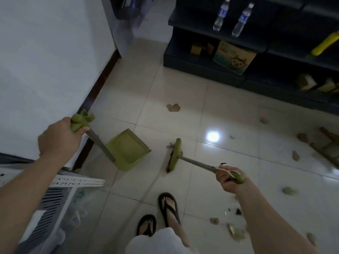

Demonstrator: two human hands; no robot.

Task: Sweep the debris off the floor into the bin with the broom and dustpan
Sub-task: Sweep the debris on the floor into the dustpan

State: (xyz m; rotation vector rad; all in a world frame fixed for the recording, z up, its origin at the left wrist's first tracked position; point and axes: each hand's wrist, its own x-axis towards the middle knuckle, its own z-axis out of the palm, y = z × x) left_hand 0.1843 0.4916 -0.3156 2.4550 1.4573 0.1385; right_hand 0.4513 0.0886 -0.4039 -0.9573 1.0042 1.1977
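Note:
My left hand grips the green top of a long-handled green dustpan, which stands on the tiled floor by the white wall with its mouth facing right. My right hand holds the green handle end of a broom. The broom head rests on the floor just right of the dustpan, apart from it, with a scrap against its bristles. Brown debris lies scattered: one piece beyond the broom, several pieces to the right and near my right arm.
A white slatted bin with a plastic liner stands at lower left. Dark shelving along the far right holds two water bottles, a cardboard box and a yellow object. A tipped wooden stool lies at right. My sandalled feet stand below.

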